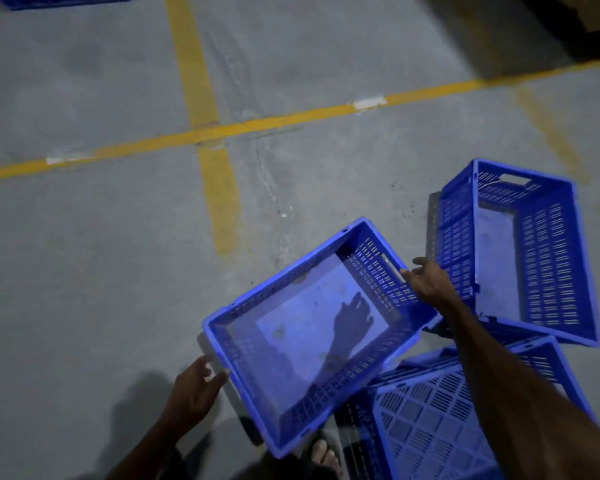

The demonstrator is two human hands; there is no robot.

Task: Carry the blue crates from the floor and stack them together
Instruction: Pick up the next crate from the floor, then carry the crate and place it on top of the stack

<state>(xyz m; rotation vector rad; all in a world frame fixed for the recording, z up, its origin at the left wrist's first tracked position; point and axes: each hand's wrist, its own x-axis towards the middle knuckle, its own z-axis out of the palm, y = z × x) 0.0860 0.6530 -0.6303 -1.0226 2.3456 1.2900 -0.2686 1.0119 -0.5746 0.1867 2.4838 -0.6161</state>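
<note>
head | blue crate (312, 327) open-side up | long axis near-left to far-right

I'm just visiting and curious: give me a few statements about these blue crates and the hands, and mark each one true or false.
1. The right hand grips the rim of the tilted open blue plastic crate. True.
2. The left hand holds a cardboard box. False: it holds nothing and is open beside that crate.
3. Yellow painted lines cross on the grey concrete floor. True.
4. The upright blue slatted crate at the right is full. False: it is empty.
</note>
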